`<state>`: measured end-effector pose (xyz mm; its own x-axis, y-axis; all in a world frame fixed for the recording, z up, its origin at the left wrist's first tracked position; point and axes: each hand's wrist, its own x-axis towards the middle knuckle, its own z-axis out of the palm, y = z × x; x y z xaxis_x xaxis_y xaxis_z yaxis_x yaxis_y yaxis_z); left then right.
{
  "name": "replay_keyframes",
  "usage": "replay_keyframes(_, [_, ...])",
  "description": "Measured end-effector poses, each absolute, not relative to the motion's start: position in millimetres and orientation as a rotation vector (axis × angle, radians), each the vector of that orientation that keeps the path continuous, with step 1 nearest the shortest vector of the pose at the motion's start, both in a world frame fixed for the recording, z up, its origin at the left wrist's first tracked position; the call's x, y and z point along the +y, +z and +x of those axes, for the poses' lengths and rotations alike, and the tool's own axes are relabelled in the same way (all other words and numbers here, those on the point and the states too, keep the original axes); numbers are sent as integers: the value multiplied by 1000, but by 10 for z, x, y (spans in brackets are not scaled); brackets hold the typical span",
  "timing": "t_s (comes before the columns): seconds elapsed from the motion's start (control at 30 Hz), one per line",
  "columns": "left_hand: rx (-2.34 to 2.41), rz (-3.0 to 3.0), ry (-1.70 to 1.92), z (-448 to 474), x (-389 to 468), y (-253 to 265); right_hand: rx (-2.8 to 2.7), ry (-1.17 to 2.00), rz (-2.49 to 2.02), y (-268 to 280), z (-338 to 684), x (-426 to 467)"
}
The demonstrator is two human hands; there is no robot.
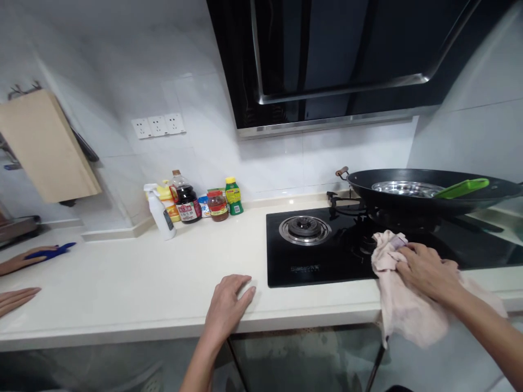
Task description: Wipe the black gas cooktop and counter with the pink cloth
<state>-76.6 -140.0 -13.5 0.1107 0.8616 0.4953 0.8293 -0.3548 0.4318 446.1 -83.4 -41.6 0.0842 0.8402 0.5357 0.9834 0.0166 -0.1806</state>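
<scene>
- Across white countertop (122, 288) and black cooktop (351, 269), with hands well apart: nothing held in the left hand (229, 302), loosely curved beside the cooktop; bunched pink cloth (388, 258) clasped by the right hand (427, 272) at the cooktop's front, draped over the counter edge.
- Could snag cloth on the small burner (365, 247) just beyond the right hand if pushed carelessly.
- Could bump the wok (384, 204), beyond the right hand, by raising the knuckles, or dislodge the green handle (463, 188) leaning at its rim. Impossible to tell whether any metal is hot.
- Beyond the left hand, to its right: ringed burner (304, 230). Beyond and left: spray bottle (161, 215), sauce bottle (187, 201), red-lidded jar (218, 207), yellow-capped bottle (233, 197), out of the way.
- Far left of the left hand: a co-worker's hand (28, 258) on blue cloth (57, 251).
- Above the right hand: range hood (347, 60), low over the wok.
</scene>
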Motion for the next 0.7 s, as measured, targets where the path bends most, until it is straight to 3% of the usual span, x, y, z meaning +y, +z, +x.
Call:
replay_keyframes(0.13, [1778, 2302, 1076, -767, -1386, -151, -1920, -418, -1947, -380, 4006, -940])
replay_keyframes(0.27, [1793, 2319, 1061, -771, -1375, -174, -2108, -522, -1794, -353, 3460, -1158])
replay_keyframes(0.37, [1786, 2328, 1062, -776, -1379, -179, -2279, -423, -1616, -246, 3191, -1145])
replay_keyframes(0.47, [1774, 2326, 1068, -781, -1386, -174, -2385, -282, -1595, -115, 3054, -898])
replay_keyframes(0.7, [1792, 2330, 1040, -788, -1407, -179, -2205, -144, -1999, 79, 3107, 86])
